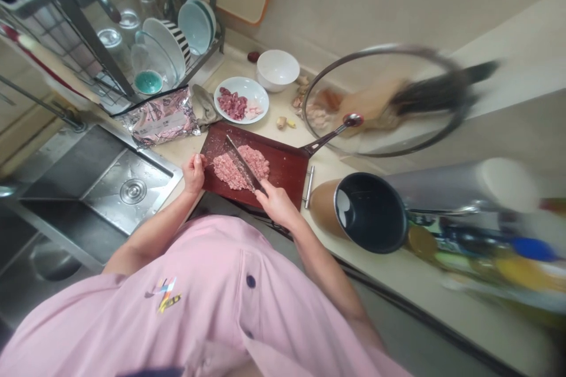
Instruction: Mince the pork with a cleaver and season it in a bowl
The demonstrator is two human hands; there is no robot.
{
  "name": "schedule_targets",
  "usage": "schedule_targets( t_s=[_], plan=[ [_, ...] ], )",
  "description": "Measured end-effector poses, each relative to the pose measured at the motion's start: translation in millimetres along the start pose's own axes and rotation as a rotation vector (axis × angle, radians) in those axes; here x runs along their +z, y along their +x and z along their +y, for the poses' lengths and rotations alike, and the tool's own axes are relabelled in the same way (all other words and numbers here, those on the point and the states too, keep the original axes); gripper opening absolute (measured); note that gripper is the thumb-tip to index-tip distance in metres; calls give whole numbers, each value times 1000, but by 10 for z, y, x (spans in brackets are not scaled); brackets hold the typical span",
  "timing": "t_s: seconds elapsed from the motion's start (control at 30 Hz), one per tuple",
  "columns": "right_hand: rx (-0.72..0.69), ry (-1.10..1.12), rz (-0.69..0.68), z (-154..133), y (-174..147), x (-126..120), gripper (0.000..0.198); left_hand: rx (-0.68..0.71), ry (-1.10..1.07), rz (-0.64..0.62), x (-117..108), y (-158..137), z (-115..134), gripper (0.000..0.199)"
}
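Note:
A dark red cutting board (286,172) lies on the counter before me, with a spread mound of minced meat (255,159) on its left half. My right hand (277,203) is closed round the handle of a kitchen knife (242,165). Its blade slants away to the upper left across the mince, and bits of meat cling to it. At the board's left edge, my left hand (194,174) is closed on the rim, fingers curled. Just behind the board stands a white plate (256,88) of darker meat chunks and paler pieces.
A sink (128,185) lies left, below a dish rack (207,68). Behind the board are a silver-pink packet (163,118), a white bowl (277,70) and ginger (282,122). To the right are a spoon (327,138), a glass lid (384,150) and a dark-lined pot (375,218).

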State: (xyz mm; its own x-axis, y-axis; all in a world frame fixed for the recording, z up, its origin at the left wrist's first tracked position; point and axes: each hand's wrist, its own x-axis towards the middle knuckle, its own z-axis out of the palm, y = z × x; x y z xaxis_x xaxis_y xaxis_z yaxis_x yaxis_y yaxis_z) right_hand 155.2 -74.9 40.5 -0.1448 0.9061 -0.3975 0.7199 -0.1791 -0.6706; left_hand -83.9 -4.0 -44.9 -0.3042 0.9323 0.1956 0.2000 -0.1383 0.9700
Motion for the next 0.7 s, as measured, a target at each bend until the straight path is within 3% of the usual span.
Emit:
schedule_targets(
  t_s=[0.17,0.27,0.43,0.6,0.7],
  plan=[
    [142,800,119,329,-278,68,25,-7,-2,8,-6,3,8,47],
    [281,1068,248,617,-557,224,31,-2,-13,-12,-5,10,28,47],
    [426,1219,282,814,-751,550,33,-13,-11,-21,4,29,54,49],
    [367,1251,195,470,-368,675,31,-8,-34,-29,8,40,64,49],
    [318,1106,196,239,-133,617,26,-9,-39,-28,6,36,64,50]
  ],
)
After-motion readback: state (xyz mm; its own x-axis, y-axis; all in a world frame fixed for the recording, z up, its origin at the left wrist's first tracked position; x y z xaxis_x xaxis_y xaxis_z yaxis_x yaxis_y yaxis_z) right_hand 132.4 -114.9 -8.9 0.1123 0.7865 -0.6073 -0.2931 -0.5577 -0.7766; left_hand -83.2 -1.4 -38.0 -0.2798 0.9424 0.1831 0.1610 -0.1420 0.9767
